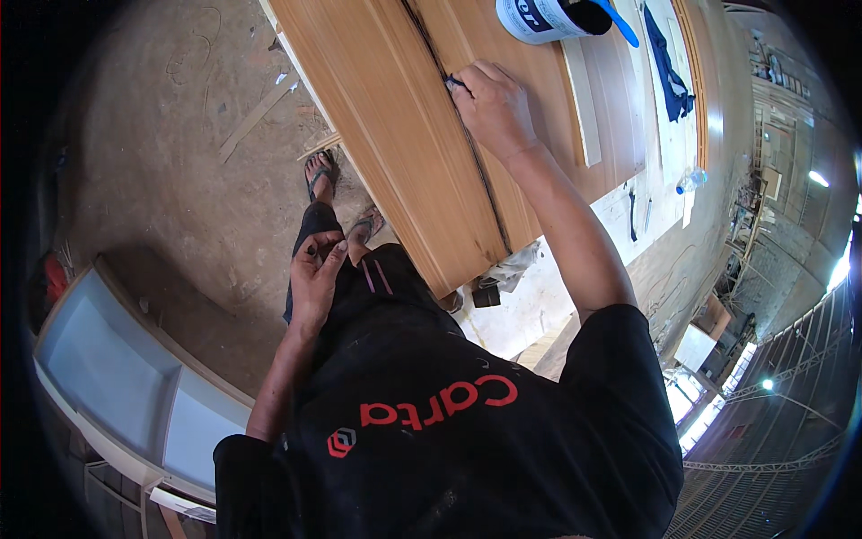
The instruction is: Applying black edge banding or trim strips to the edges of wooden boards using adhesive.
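My right hand [496, 110] is closed on a small dark cloth [459, 83] and presses it to the seam between two wood-grain panels. Along this seam runs a dark line [485, 193]. One panel [377, 117] lies on the left of the seam, and the other panel [512, 189] is under my right wrist. My left hand [316, 277] hangs beside my leg, away from the panels, with its fingers curled in. A dark spot shows at its fingers; whether it is a held thing or a stain I cannot make out.
A white tub [532, 22] with a blue-handled tool [620, 20] stands on the panels at the far side. Dark cloth [666, 67] and a plastic bottle [691, 181] lie farther right. A light-lined open cabinet [117, 346] stands at left. Wood scraps [258, 119] lie on the floor.
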Motion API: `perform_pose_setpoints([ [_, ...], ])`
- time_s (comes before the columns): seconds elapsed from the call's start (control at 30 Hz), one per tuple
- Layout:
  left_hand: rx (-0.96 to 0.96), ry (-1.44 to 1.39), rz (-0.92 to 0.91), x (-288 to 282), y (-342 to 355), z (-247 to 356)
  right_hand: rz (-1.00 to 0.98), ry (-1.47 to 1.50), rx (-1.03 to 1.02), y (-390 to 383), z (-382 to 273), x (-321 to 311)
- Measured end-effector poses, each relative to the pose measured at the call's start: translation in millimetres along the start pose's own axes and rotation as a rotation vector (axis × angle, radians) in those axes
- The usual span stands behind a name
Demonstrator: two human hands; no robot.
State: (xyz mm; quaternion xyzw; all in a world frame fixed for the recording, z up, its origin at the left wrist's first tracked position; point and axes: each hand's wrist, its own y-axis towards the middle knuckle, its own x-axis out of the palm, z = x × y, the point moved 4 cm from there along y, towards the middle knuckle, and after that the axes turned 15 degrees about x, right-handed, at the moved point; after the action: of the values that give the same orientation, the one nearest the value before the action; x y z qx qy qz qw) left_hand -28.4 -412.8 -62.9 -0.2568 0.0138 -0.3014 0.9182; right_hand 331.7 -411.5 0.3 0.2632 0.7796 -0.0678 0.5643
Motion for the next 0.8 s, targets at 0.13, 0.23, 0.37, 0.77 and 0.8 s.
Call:
perform_pose_setpoints([
  [0.13,-0.012,0.003,0.001,-1.1,2.9,0.8,0.013,0.009,-0.001,7.7,-0.1,5.7],
  [0.23,-0.005,-0.032,0.020,-2.4,3.3,1.3,0.032,0.033,0.006,14.3,-0.1,10.7],
  [0.37,0.009,-0.032,0.029,-3.5,4.7,6.1,0.081,0.011,-0.040,27.0,-0.8,14.8],
  [0.77,0.160,-0.022,0.029,4.9,-13.9,38.5,0.318,0.647,0.168,38.0,-64.0,-77.7],
  [0.8,0.172,-0.012,0.007,14.5,-14.2,46.6,0.250,0.684,0.219,19.0,-60.7,-83.2],
])
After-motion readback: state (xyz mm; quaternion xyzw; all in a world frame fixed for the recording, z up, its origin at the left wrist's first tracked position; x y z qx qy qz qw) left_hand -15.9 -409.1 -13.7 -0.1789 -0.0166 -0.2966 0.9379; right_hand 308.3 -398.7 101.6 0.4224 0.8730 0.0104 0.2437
